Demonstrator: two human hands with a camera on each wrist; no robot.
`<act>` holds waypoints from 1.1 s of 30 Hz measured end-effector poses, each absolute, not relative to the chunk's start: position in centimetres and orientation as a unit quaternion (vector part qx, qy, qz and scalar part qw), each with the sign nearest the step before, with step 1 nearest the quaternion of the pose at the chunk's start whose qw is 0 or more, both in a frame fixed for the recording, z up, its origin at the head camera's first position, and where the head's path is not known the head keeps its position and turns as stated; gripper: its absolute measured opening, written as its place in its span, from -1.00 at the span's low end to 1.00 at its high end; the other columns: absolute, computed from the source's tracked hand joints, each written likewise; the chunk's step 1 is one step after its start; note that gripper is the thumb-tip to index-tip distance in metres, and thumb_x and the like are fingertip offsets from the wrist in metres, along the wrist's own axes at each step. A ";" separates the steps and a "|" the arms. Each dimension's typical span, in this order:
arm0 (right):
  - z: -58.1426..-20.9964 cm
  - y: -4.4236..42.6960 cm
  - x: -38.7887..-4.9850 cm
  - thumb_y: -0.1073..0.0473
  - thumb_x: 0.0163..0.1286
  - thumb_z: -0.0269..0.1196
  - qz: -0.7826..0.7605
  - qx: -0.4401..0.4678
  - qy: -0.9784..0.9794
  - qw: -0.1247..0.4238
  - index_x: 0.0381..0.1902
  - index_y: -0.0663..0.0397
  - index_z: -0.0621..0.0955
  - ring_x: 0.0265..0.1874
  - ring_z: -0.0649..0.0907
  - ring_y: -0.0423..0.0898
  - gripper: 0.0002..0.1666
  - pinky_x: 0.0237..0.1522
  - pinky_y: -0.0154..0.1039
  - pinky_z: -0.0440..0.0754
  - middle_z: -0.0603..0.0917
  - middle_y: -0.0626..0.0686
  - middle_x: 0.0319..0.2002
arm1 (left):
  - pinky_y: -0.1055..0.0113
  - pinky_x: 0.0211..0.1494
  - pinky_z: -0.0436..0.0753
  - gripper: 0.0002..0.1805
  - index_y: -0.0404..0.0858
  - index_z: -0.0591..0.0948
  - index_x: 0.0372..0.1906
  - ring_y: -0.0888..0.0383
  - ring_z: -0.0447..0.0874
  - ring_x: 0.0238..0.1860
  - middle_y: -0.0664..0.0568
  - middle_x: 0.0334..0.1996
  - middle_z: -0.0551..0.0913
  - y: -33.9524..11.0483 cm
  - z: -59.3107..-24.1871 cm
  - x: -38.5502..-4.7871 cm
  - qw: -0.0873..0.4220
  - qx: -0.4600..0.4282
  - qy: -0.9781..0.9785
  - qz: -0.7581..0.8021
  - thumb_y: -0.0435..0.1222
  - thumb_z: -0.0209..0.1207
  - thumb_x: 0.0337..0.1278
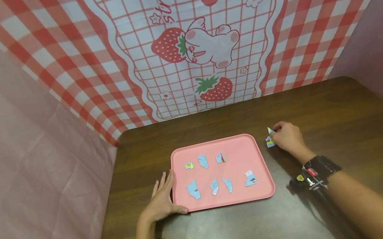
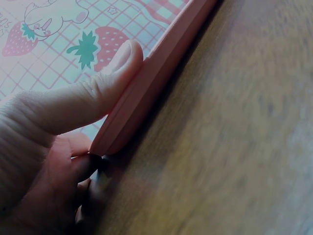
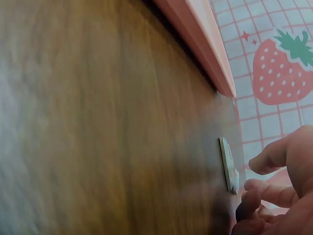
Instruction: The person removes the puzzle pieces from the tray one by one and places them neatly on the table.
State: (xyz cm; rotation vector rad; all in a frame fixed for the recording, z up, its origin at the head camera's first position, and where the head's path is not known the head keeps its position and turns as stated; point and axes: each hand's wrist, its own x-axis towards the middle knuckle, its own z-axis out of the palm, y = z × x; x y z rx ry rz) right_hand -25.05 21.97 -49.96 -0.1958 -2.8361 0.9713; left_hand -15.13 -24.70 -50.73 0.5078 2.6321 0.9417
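We see the right hand (image 1: 289, 140) at a patterned piece (image 1: 270, 142), fingertips narrowly apart; we cannot tell whether they pinch it. Left of that grip lies the tray (image 1: 240, 149) with the blue pieces (image 1: 193, 190), its near left corner touched by the left hand's (image 1: 161, 198) straight fingers. We judge that thinness could make the piece slip, and uneven pressure could jolt the tray.
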 end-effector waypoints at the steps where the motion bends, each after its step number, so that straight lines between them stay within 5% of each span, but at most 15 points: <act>1: -49.9 21.8 -25.0 0.15 0.31 0.22 0.325 -0.065 -0.941 0.071 -0.06 0.34 0.66 -0.09 0.62 0.40 -0.63 -0.12 0.23 0.51 0.70 0.38 -0.12 | -0.19 0.52 -0.33 0.56 -0.38 -0.16 0.60 -0.18 -0.40 0.60 -0.26 0.59 -0.16 -24.7 -50.7 -15.1 0.150 0.177 0.916 0.328 0.17 0.60 -0.39; 10: -49.4 19.0 -24.2 0.20 0.25 0.20 0.329 -0.015 -0.940 0.090 -0.11 0.29 0.69 -0.23 0.67 0.23 -0.68 -0.24 0.17 0.55 0.71 0.21 -0.28 | -0.19 0.52 -0.34 0.56 -0.38 -0.16 0.60 -0.19 -0.39 0.60 -0.26 0.59 -0.15 -24.7 -50.9 -15.1 0.150 0.177 0.915 0.330 0.17 0.59 -0.39; 17: -49.1 15.7 -24.1 0.31 0.23 0.24 0.361 0.069 -0.927 0.072 -0.18 0.30 0.72 -0.44 0.63 0.00 -0.77 -0.35 -0.13 0.54 0.70 0.07 -0.44 | -0.18 0.52 -0.35 0.57 -0.37 -0.17 0.60 -0.18 -0.40 0.60 -0.25 0.59 -0.17 -24.8 -50.9 -15.1 0.151 0.177 0.914 0.332 0.19 0.58 -0.39; 33: -49.5 9.6 -24.1 0.28 0.26 0.37 0.344 0.201 -0.917 -0.017 -0.14 0.28 0.74 -0.34 0.62 -0.12 -0.77 -0.22 -0.16 0.59 0.70 -0.01 -0.37 | -0.20 0.52 -0.33 0.56 -0.35 -0.17 0.60 -0.18 -0.41 0.60 -0.26 0.59 -0.15 -24.9 -51.1 -15.3 0.153 0.177 0.913 0.334 0.17 0.59 -0.36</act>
